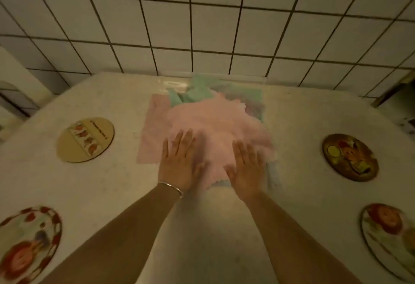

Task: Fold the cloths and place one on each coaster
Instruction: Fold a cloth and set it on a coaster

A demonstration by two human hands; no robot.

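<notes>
Landmark: pink cloth (215, 124), top of a loose pile at the centre of the pale speckled counter (303, 113), spread out and rumpled, scalloped edge showing at its near side.

- Left hand (179, 160): flat, palm down, fingers extended and slightly spread, pressing the near-left part of the pink cloth; clamped on nothing. Thin metal bangle (170, 188) at the wrist.
- Right hand (247, 169): flat, palm down, fingers extended, resting on the near-right part of the pink cloth; clamped on nothing.
- Second pink cloth (150, 135): flat beneath the pink cloth, projecting to its left.
- Green cloth (193, 92): bunched behind the pink cloth, partly covered by it.
- Clear plastic bag (256, 99): under the pile, showing behind and right of the pink cloth.
- Pale oval coaster (85, 139): well left of the pink cloth.
- Floral coaster (29, 243): near-left of it, at the counter's near edge.
- Dark coaster (350, 157): well right of it.
- Orange-flower coaster (388, 238): near-right, partly cut off by the frame edge.
- White tiled wall (202, 25): behind the pile.

All four coasters are bare.
</notes>
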